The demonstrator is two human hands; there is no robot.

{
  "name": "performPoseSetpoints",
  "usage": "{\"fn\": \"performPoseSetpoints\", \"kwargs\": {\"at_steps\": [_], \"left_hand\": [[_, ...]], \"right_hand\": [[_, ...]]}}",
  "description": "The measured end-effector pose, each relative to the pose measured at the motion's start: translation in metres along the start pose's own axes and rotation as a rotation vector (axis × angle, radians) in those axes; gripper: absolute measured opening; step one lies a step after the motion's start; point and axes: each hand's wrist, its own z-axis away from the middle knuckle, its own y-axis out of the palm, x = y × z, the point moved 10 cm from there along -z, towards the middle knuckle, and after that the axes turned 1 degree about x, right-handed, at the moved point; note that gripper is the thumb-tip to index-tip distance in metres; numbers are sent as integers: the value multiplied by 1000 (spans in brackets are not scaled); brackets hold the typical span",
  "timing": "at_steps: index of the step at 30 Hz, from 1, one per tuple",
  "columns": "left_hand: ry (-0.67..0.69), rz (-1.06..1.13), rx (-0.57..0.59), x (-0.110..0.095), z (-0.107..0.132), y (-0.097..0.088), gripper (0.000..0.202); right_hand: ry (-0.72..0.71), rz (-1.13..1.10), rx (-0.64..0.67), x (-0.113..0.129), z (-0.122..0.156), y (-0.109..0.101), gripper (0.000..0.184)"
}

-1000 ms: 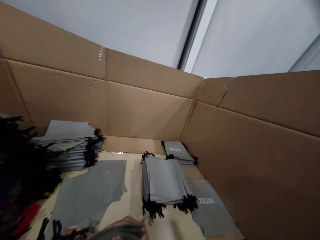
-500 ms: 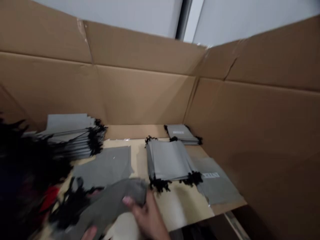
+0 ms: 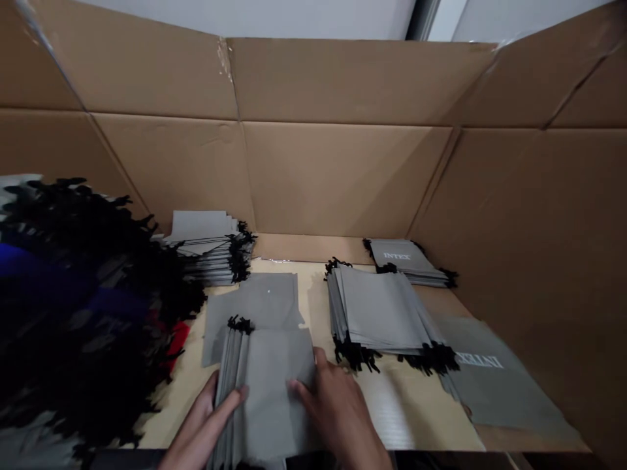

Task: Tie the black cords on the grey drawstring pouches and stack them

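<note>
- Two bare hands at the bottom center of the frame hold a bundle of flat gray pieces between them.
- Left hand: grasping the left side of the bundle, its thumb lying across the layered edges and its other fingers mostly hidden.
- Right hand: set against the right edge of the bundle, thumb pressed on the smooth gray face, index finger along the upper part of that edge.
- The bundle stands tilted, broad face toward the viewer, with a tuft of black cord ends at its upper left corner.
- Just behind it, left of center, gray sheets lie flat on a pale tabletop.
- Right of center is a neat gray stack with black cord ends at its corners.
- Behind that, toward the right, a smaller stack shows white lettering, INTEX.
- At lower right, a flat gray piece also bears INTEX.
- Left of center, farther back, sits another layered stack with black cords on its right side.
- A large, blurred heap of black cords fills the left edge, with patches of blue and red.
- Brown cardboard walls rise behind and at both sides.
</note>
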Motion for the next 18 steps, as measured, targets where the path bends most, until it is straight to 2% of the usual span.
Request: {"fn": "performPoseSetpoints", "kwargs": {"at_steps": [2, 4, 7, 8, 10, 13, 15, 18], "left_hand": [[9, -49, 17, 0, -1, 3, 93], [76, -76, 50, -12, 0, 10, 88], [161, -68, 90, -32, 6, 18, 75], [175, -68, 90, -36, 8, 19, 70], [208, -79, 65, -42, 12, 17, 64], [247, -80, 14, -46, 16, 13, 63], [246, -48, 16, -49, 16, 14, 62], [212, 3, 94, -58, 14, 26, 60]], "right_hand": [[33, 158, -36, 4, 9, -7, 61], [-58, 119, -46, 22, 12, -7, 65], [-286, -215, 5, 54, 5, 13, 49], [-319, -351, 25, 59, -1, 24, 45], [-318, -550, 94, 59, -16, 51, 43], [-299, -632, 101, 50, -31, 76, 41], [-313, -637, 113, 47, -34, 82, 39], [-345, -600, 140, 49, -37, 77, 38]]}}
